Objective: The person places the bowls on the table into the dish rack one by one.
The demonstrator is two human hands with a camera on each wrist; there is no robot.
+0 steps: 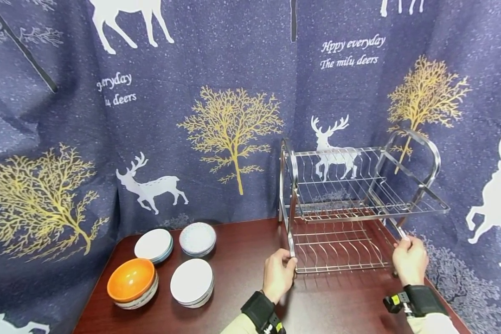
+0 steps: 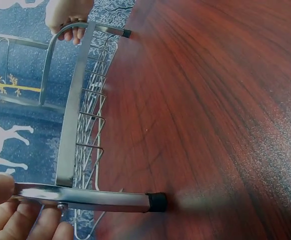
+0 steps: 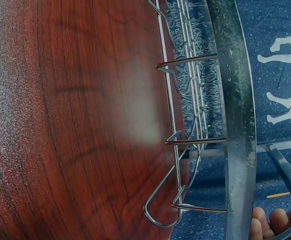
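A two-tier metal dish rack point(image 1: 338, 218) is at the right side of the dark red wooden table. My left hand point(image 1: 279, 273) grips the rack's left side low at the front, thumb on the frame. On the opposite side, my right hand point(image 1: 410, 260) grips the lower right frame. The left wrist view shows left-hand fingers point(image 2: 33, 220) curled beneath a metal leg that ends in a black foot point(image 2: 157, 202). A flat metal bar point(image 3: 239, 120) crosses the right wrist view, with fingers partly visible behind it at the bottom right. Whether the feet touch the table cannot be told.
On the table's left side stand an orange bowl point(image 1: 131, 278) on a patterned stack, a white-topped bowl stack point(image 1: 192, 280), another white-topped stack point(image 1: 153, 244) and a pale speckled stack point(image 1: 197, 238). A blue deer-print curtain point(image 1: 234, 55) hangs behind the table point(image 1: 242, 260).
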